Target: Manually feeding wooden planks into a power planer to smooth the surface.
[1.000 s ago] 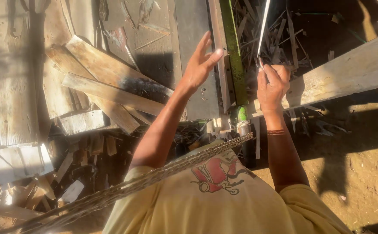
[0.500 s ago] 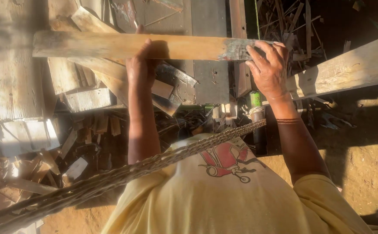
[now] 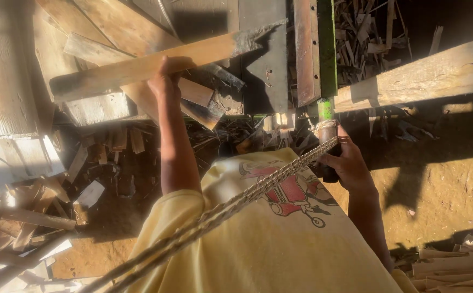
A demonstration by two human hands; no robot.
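A long wooden plank [image 3: 139, 68] lies slantwise across the wood pile [image 3: 19, 108], and the left hand [image 3: 163, 81] grips it from beneath near its middle. Further right, the right hand [image 3: 347, 165] is wrapped around a rope-bound handle [image 3: 326, 127], well apart from the plank.

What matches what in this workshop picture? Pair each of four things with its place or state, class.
Things:
1. left hand
2. right hand
3. wooden plank
4. rope

Places or states:
A. runs slantwise across the yellow shirt
B. gripping the dark handle with a green upper part
C. raised, pressed against the plank
D. held over the pile of offcuts, one end grey

Pairs: 1-C, 2-B, 3-D, 4-A
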